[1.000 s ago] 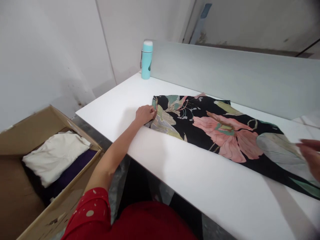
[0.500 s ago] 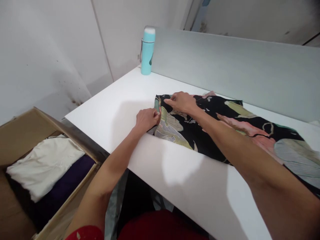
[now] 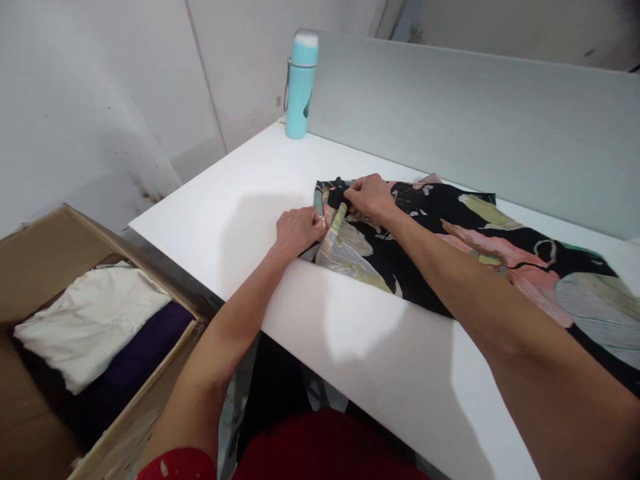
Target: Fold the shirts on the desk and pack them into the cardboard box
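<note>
A black floral garment [image 3: 480, 247] with pink, green and grey print lies lengthwise across the white table [image 3: 350, 373]; its exact kind I cannot tell. At its left end my left hand [image 3: 299, 230] is closed, fingertips pinching the edge of the cloth. My right hand [image 3: 371, 198] is closed on the top layer a little to the right, and the cloth is drawn up into a ridge between the two hands. The right forearm crosses over the middle of the garment and hides part of it.
A light blue bottle [image 3: 302, 87] with a strap stands at the table's back left corner, beside a pale upright panel [image 3: 450, 120]. Below the table on the left is an open cardboard box [image 3: 37, 267] holding white cloth [image 3: 95, 320] and dark purple cloth [image 3: 137, 353].
My right hand has gone from lying on the cloth with thumb apart to pinching it, raising a fold near the left end. My left hand keeps its hold. The view has shifted slightly.
</note>
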Available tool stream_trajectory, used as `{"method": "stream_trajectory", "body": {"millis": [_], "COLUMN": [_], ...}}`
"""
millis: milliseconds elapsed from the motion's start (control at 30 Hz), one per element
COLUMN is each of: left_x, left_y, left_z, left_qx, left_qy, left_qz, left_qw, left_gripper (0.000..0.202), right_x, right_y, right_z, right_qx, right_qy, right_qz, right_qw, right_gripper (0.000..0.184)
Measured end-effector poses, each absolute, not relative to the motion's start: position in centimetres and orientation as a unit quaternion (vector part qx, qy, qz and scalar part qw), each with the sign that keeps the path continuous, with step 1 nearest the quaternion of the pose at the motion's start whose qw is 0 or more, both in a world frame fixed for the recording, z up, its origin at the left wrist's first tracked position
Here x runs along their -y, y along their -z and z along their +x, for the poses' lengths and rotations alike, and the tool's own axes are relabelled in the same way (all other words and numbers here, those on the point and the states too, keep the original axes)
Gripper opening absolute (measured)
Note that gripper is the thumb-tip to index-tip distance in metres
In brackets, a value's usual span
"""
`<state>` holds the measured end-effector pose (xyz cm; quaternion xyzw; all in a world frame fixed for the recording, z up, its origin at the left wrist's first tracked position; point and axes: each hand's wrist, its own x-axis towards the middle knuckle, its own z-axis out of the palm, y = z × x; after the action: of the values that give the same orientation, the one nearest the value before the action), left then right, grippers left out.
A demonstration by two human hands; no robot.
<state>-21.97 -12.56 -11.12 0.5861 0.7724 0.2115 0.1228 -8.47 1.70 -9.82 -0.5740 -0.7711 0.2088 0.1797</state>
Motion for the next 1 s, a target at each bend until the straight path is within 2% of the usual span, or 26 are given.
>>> {"method": "stream_trajectory", "body": {"millis": [233, 367, 600, 1000], "left_x": [12.3, 12.2, 12.2, 12.5], "left_y": [11.6, 11.9, 12.0, 11.8], "left_z": [-22.4, -22.5, -22.6, -22.3], "left_qx": [-0.771, -0.764, -0.746, -0.741], "left_qy": [-0.223, -0.237, -0.280, -0.219], "left_qz": [0.583, 0.585, 0.597, 0.629], "left_qw": [0.130, 0.136, 0.093, 0.080], "left_gripper": [0.015, 0.013, 0.014, 0.019], "right_x": [-1.0, -0.7, -0.6, -0.9], "right_y": [9.9, 9.5, 8.6, 7.9], "right_z": [-7.3, -6.5, -5.1, -3.5], "right_qx": [0.644, 0.587, 0.564, 0.549], "right_qy": [-0.398, -0.468, -0.520, -0.539], "right_qz": [-0.587, -0.575, -0.519, -0.482], "right_qw": [0.286, 0.327, 0.377, 0.418], "right_gripper": [0.023, 0.025, 0.026, 0.024]}}
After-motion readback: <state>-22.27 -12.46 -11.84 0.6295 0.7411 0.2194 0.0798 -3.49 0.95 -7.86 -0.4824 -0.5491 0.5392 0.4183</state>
